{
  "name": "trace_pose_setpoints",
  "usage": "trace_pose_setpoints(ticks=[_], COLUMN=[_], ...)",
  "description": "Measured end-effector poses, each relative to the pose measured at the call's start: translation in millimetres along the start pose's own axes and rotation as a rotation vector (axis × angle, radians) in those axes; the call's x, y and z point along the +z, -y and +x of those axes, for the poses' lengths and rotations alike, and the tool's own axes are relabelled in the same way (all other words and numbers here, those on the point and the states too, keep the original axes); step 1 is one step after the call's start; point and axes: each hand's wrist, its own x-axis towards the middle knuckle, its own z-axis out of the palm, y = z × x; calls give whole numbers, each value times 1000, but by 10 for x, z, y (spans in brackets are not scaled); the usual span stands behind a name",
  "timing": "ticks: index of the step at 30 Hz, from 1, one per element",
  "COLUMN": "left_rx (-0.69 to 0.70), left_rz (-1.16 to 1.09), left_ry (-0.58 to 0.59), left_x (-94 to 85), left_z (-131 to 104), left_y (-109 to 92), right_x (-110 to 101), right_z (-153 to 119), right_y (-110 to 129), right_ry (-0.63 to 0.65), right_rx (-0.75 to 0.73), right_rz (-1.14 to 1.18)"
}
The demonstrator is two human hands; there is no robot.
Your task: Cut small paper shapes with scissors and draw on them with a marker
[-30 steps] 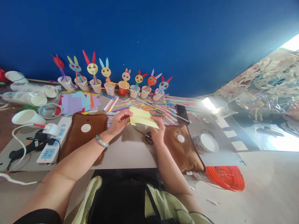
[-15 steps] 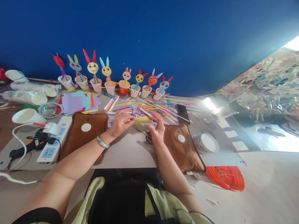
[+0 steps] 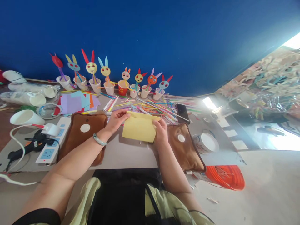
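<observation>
A sheet of yellow paper [image 3: 139, 128] is held up over the grey table, its broad side facing me and its upper edge slightly creased. My left hand [image 3: 117, 120] pinches its upper left corner between thumb and fingers. At the upper right corner, my right hand [image 3: 160, 129] grips the sheet the same way. Behind the paper lie loose coloured sticks and pens [image 3: 161, 110]. The scissors are hidden from view.
Brown cushioned pads [image 3: 81, 142] [image 3: 185, 150] flank the hands. Rabbit figures in cups [image 3: 94, 85] line the blue wall. Coloured paper [image 3: 70, 103], a power strip [image 3: 53, 144], a phone [image 3: 182, 113], a tape roll [image 3: 209, 142] and a red bucket [image 3: 228, 177] are around.
The yellow paper, seen nearly edge-on before, now faces me as a broad sheet. My right hand's spread fingers have closed on its corner, and the scissors are now covered.
</observation>
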Motion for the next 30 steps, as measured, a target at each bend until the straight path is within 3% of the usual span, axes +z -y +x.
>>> trace_pose_setpoints(ticks=[3,7,14,21,30], left_rx=[-124,-151,-158,-307,-336], left_rz=[-70,-3,23,64,261], left_ry=[37,87,138,171,312], left_x=[-5,-34,-69,-98,-94], left_z=[5,26,85,85,48], left_y=[-55,-3,73,37,-25], right_x=[20,5,-26,-18,-49], right_z=[-30,-16,-25,-44,7], right_y=[82,94,48,80,135], right_ry=[102,121,129,216,391], right_rx=[122,164,190,211,185], right_rz=[30,-21,-182,-296,-460])
